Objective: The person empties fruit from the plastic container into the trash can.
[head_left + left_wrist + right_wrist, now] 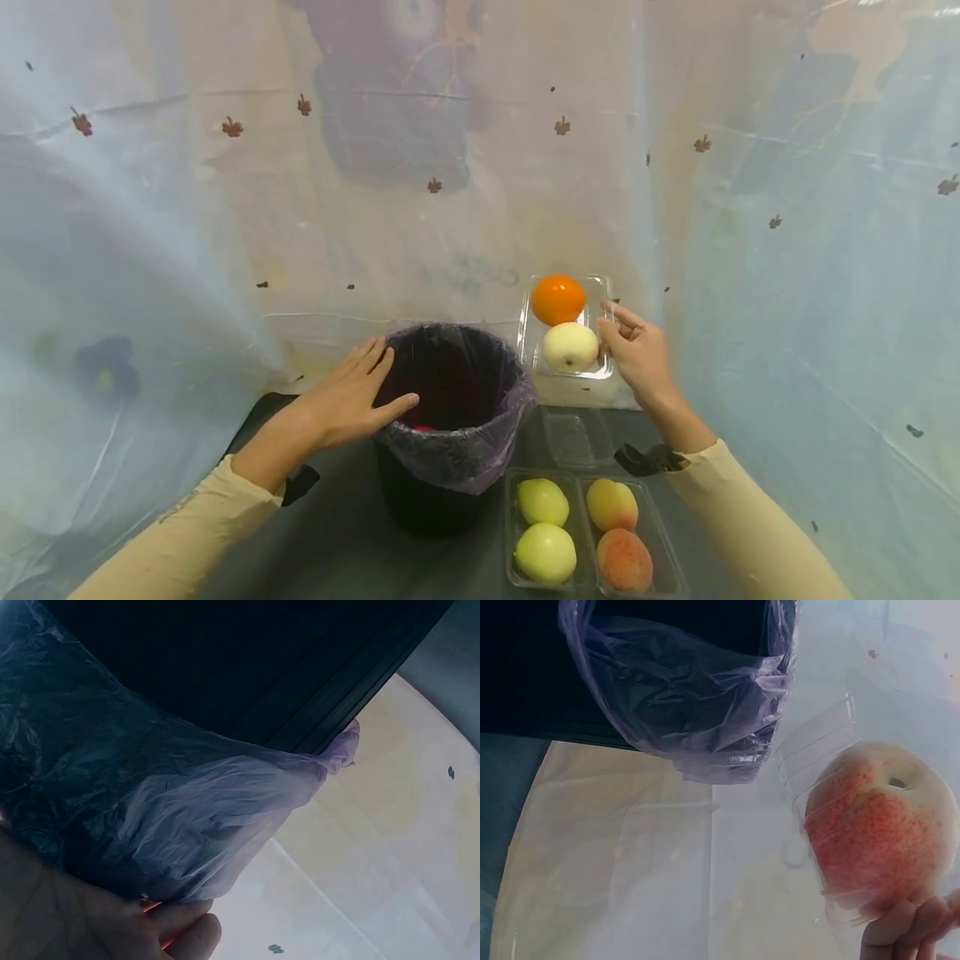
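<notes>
- Left arm (pixel 180 533): cream sleeve (pixel 213 512), enters from 8 o'clock, aimed at 2.
- Left hand (pixel 341 408): back showing, fingers (pixel 369 357) straight toward 1 o'clock, thumb (pixel 396 408) splayed toward 2.
- Right arm (pixel 750 517): cream sleeve too, enters from 4 o'clock, angled between 10 and 11.
- Right hand (pixel 639 354): higher than left, toward 11 o'clock, thumb and fingers pinching.
- Both wrists (pixel 684 421) bare past cuffs.

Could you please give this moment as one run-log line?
left hand: touching lined bin; right hand: holding raised clear tray; inside: orange fruit, red-blushed fruit; also visible: two yellow-green fruits, two peaches
</notes>
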The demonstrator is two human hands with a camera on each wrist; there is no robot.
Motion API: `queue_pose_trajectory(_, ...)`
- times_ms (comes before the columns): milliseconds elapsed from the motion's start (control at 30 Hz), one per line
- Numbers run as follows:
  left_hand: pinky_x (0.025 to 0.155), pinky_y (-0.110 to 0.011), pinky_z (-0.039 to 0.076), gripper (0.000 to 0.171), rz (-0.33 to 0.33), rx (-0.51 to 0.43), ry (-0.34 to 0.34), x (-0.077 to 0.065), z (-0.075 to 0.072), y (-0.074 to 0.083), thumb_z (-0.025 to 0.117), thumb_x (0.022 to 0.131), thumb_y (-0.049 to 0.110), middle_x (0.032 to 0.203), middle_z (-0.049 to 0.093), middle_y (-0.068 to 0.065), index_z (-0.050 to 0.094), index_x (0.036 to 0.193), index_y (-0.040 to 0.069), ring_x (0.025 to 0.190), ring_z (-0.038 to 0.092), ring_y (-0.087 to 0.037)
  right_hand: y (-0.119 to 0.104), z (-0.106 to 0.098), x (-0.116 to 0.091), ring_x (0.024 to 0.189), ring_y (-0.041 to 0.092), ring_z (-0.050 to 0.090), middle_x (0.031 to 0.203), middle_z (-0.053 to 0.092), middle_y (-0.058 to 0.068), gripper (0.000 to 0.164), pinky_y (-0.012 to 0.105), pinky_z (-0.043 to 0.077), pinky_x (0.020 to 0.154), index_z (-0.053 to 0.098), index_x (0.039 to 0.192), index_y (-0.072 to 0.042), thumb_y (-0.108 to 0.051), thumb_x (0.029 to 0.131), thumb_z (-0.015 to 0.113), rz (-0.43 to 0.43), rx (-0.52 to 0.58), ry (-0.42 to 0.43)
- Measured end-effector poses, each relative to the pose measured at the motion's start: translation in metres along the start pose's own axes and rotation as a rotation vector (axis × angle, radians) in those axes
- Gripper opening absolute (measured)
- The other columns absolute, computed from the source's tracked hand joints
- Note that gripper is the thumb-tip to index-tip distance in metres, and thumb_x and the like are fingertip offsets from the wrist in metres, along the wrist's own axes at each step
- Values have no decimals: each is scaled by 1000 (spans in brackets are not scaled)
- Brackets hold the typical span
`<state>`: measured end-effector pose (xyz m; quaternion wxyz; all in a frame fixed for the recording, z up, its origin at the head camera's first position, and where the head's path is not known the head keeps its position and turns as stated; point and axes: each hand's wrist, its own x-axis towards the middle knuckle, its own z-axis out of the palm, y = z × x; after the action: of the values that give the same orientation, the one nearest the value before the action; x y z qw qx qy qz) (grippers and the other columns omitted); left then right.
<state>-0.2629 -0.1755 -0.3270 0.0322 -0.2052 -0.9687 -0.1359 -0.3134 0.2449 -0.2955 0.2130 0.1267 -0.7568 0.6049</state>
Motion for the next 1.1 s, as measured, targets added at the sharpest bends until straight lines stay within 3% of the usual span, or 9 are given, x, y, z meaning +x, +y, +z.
queue_pose_trajectory(233,131,-65,8,103,11,14,6,0,0,1,44,105,74,177,9,-27,23,168,-5,164,7,-48,-3,13,8,52,14,61,72,65,13,46,20,47,49,60,148,4,-7,105,68,-98,-70,-5)
queue_pose_trajectory(433,131,-65,8,104,5,14,5,0,-1,2,43,104,74,177,9,-26,23,168,-5,164,7,-48,-2,24,15,51,11,58,70,62,7,48,18,49,48,60,148,8,-6,103,71,-186,-87,45)
queue_pose_trajectory(700,131,-64,6,104,2,11,6,0,-1,1,42,104,75,178,8,-26,22,168,-5,164,6,-48,-9,40,18,48,2,47,70,58,31,45,14,37,44,64,144,6,7,100,69,-358,-78,88)
queue_pose_trajectory(900,131,-64,7,104,4,18,12,0,-1,1,43,105,74,177,10,-26,23,168,-6,164,8,-47,-33,54,8,51,6,45,68,57,30,42,13,36,48,65,139,13,14,97,68,-447,-79,114)
queue_pose_trajectory(1100,131,-64,7,104,2,17,10,-1,0,1,43,105,74,177,10,-26,23,168,-6,164,8,-48,-37,62,6,56,8,43,69,57,26,43,15,37,53,66,138,12,16,95,68,-476,-52,131)
